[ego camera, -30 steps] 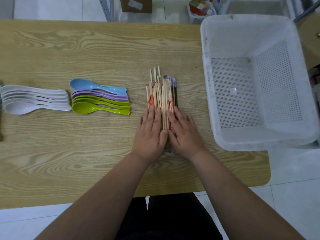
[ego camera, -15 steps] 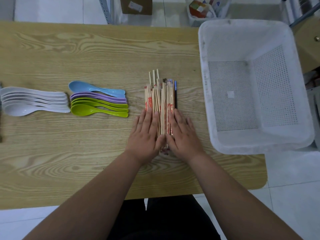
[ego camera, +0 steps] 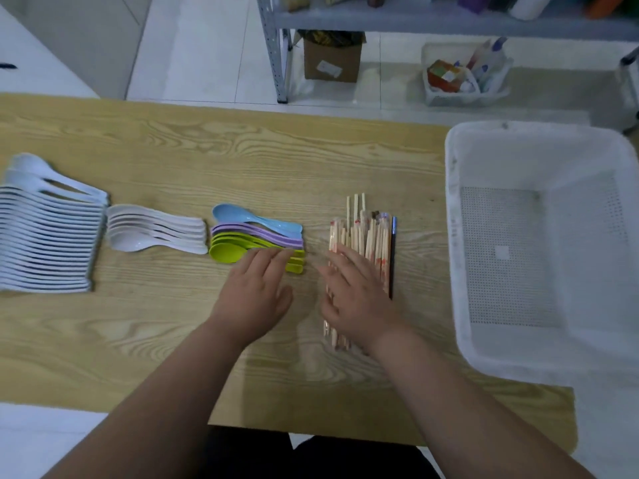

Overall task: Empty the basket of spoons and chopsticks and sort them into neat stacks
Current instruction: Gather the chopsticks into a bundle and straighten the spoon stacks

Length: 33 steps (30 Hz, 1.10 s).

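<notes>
A bundle of wooden chopsticks lies lengthwise on the wooden table, with a dark stick along its right side. My right hand lies flat on the bundle's near half, fingers straight. My left hand is off the bundle, fingers spread, its fingertips over the handles of the green spoons. Purple spoons and one blue spoon lie stacked just behind. White spoons and a long row of pale spoons lie to the left. The white basket at the right holds nothing.
Beyond the table's far edge are a metal shelf leg, a cardboard box and a small white crate of bottles on the tiled floor. The basket overhangs the table's right edge.
My left hand has left the chopsticks and moved left toward the green spoons. My right hand stays on the bundle. The view has tilted up and widened, showing more spoons at the left.
</notes>
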Motion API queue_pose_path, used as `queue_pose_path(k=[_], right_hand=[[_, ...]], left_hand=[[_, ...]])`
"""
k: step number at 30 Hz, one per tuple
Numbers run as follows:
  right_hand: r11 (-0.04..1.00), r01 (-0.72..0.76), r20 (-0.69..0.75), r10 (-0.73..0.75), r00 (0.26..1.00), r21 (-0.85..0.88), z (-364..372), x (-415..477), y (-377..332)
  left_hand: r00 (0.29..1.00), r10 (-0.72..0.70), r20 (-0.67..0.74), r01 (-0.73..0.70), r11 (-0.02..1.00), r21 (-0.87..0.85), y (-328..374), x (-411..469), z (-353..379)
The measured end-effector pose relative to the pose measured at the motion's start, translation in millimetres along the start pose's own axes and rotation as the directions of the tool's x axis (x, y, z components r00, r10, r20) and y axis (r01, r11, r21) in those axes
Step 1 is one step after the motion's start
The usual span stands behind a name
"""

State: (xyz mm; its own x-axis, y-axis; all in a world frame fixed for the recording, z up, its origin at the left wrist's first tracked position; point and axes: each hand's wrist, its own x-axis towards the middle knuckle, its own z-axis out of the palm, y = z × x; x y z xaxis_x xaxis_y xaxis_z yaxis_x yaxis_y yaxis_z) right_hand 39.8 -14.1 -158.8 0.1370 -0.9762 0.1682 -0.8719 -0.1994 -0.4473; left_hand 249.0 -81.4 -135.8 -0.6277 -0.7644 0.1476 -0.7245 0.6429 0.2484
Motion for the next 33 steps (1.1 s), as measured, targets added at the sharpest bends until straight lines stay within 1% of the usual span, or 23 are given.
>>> queue_pose_path(k=[1,3,4,6,8,9,11,14,17,20,22,24,27,29,31,33], right_hand=[[1.0,0.015,0.017,-0.015,1.0,0.005,4,14,-4],[0.999,0.037,0.071,-0.035,0.997,-0.023,12,42,-10],[0.998,0.037,0.104,-0.032,0.994,-0.046,15,55,-12],[0.997,0.003,0.213,0.013,0.977,-0.075,19,77,-18],[0.993,-0.019,0.366,0.061,0.929,-0.117,23,93,-23],[0.989,-0.014,0.412,0.075,0.908,-0.148,27,98,-25],[0.984,-0.005,0.446,0.086,0.891,-0.179,38,103,-26],[0.987,-0.062,0.423,0.119,0.898,-0.147,54,101,-27],[0.985,-0.056,0.294,0.103,0.95,-0.165,62,96,-30],[0.98,-0.036,0.206,0.077,0.976,-0.196,67,92,-35],[0.978,-0.05,0.154,0.082,0.985,-0.202,73,87,-37],[0.968,-0.062,0.143,0.099,0.985,-0.241,77,80,-43],[0.951,-0.054,0.14,0.1,0.985,-0.303,81,76,-49],[0.95,-0.044,0.126,0.087,0.988,-0.311,82,76,-46],[0.952,-0.017,0.132,0.06,0.989,-0.305,82,78,-40],[0.953,-0.01,0.18,0.068,0.981,-0.303,82,81,-34]], left_hand=[[1.0,-0.005,-0.024,0.006,0.999,0.034,-16,3,-9],[0.999,-0.039,-0.01,0.039,0.996,0.085,-52,9,-21],[0.998,-0.057,0.027,0.054,0.993,0.107,-71,12,-25],[0.985,-0.076,0.153,0.055,0.989,0.135,-103,20,-27],[0.956,-0.081,0.282,0.044,0.99,0.135,-124,30,-25],[0.941,-0.073,0.33,0.03,0.99,0.135,-131,35,-23],[0.912,-0.037,0.408,-0.02,0.991,0.135,-141,42,-18],[0.898,0.03,0.44,-0.087,0.99,0.109,-147,51,-6],[0.901,0.118,0.417,-0.151,0.987,0.047,-146,50,3],[0.906,0.152,0.395,-0.17,0.985,0.011,-145,43,8],[0.893,0.182,0.411,-0.192,0.981,-0.016,-145,35,15],[0.883,0.218,0.415,-0.222,0.974,-0.041,-141,28,22],[0.884,0.224,0.411,-0.204,0.975,-0.09,-127,22,25],[0.881,0.217,0.419,-0.191,0.976,-0.104,-121,22,24],[0.887,0.213,0.41,-0.193,0.977,-0.091,-122,22,27],[0.905,0.184,0.383,-0.176,0.983,-0.057,-123,23,28]])
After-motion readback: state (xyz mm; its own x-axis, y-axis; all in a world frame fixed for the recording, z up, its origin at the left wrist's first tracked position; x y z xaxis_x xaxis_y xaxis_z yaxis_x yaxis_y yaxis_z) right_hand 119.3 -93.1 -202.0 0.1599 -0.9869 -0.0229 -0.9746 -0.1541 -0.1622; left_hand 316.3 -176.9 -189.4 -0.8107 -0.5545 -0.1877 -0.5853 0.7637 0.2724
